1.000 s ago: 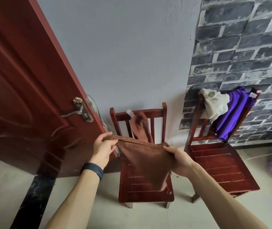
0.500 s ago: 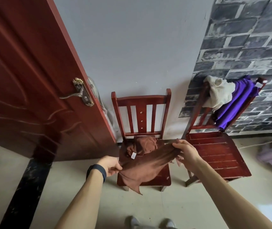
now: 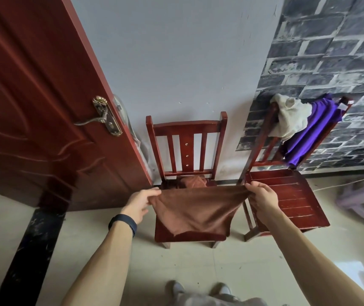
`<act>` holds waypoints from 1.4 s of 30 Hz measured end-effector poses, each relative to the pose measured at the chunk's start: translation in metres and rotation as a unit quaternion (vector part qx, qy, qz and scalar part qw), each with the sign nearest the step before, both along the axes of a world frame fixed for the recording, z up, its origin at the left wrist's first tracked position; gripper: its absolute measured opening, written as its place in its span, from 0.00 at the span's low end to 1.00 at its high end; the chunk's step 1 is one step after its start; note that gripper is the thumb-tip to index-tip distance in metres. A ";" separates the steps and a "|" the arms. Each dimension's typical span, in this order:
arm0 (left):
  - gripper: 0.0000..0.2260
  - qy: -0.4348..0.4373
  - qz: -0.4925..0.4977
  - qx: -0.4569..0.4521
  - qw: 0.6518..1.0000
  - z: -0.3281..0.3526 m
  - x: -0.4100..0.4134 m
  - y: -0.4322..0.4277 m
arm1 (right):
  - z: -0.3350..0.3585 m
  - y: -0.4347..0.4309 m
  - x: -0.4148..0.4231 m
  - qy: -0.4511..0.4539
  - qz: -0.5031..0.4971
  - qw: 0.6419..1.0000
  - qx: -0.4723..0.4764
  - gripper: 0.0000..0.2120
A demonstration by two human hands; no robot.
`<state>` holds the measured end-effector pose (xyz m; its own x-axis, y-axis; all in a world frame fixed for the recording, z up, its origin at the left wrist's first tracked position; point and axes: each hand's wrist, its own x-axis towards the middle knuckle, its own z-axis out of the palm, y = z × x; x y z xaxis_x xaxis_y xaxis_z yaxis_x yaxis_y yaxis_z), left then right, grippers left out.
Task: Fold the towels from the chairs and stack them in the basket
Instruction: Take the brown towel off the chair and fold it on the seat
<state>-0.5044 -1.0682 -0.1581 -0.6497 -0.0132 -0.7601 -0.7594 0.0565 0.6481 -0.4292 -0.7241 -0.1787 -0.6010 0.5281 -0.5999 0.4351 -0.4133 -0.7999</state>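
Overhead, left hand [image 3: 140, 200] and right hand [image 3: 262, 198] each pinching a top corner of soft brown towel [image 3: 195, 209], stretched above red slatted wooden chair [image 3: 186, 140], cream towel [image 3: 290, 117] and purple towel [image 3: 315, 127] draped on neighbouring red chair [image 3: 291, 193].

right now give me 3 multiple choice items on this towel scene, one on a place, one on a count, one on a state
1. Where does the purple towel hang?
A. on the door handle
B. over the right chair's back
C. on the floor

2. How many wooden chairs show?
A. one
B. two
C. four

3. How is the brown towel held?
A. stretched between both hands
B. balled in one hand
C. lying untouched on the seat

Answers:
1 B: it drapes the right chair beside a cream towel.
2 B: the middle chair and the right one.
3 A: the left hand and right hand each pinch a top corner.
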 end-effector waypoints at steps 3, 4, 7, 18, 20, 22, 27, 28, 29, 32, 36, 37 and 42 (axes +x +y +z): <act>0.12 0.070 0.056 0.045 0.995 -0.004 -0.011 -0.003 | 0.001 0.005 -0.001 0.013 0.019 0.999 0.031 0.07; 0.12 0.101 0.051 0.020 0.993 -0.005 -0.014 -0.005 | 0.003 0.006 -0.001 0.015 0.026 0.998 0.050 0.07; 0.11 0.159 0.025 -0.076 0.984 -0.007 -0.014 -0.010 | 0.012 0.010 -0.001 0.020 0.041 0.991 0.127 0.07; 0.13 0.144 0.153 0.154 0.965 0.042 -0.040 0.026 | 0.028 0.037 0.005 0.033 0.026 0.962 0.269 0.08; 0.12 0.095 0.138 0.198 0.966 0.046 -0.043 0.038 | 0.027 0.039 0.008 0.022 0.028 0.959 0.281 0.08; 0.13 0.072 0.108 0.180 0.975 0.044 -0.046 0.046 | 0.026 0.042 0.011 0.014 0.021 0.959 0.282 0.08; 0.16 0.104 0.033 0.120 0.987 0.049 -0.052 0.061 | 0.033 0.056 0.023 -0.020 -0.019 0.965 0.259 0.08; 0.16 0.127 0.004 0.088 0.988 0.050 -0.052 0.066 | 0.035 0.060 0.027 -0.030 -0.007 0.966 0.257 0.09; 0.16 0.152 -0.035 0.047 0.987 0.049 -0.052 0.071 | 0.037 0.063 0.033 -0.035 0.010 0.967 0.251 0.10; 0.16 0.232 -0.190 -0.053 0.953 0.043 -0.048 0.093 | 0.034 0.074 0.058 -0.059 0.092 0.947 0.303 0.16; 0.12 0.334 -0.364 -0.258 0.830 0.016 -0.039 0.133 | 0.008 0.103 0.100 -0.128 0.144 0.876 0.443 0.13; 0.10 0.350 -0.390 -0.310 0.793 0.008 -0.034 0.143 | 0.000 0.112 0.113 -0.142 0.154 0.860 0.465 0.12; 0.15 0.368 -0.502 -0.455 0.637 -0.028 -0.003 0.195 | -0.042 0.170 0.176 -0.218 0.191 0.839 0.460 0.08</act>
<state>-0.5078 -0.8731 -0.1858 -0.8543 0.4713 -0.2191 0.4453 0.8811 0.1591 -0.2535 -0.5545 -0.2211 -0.6610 0.7072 -0.2508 0.7298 0.5282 -0.4341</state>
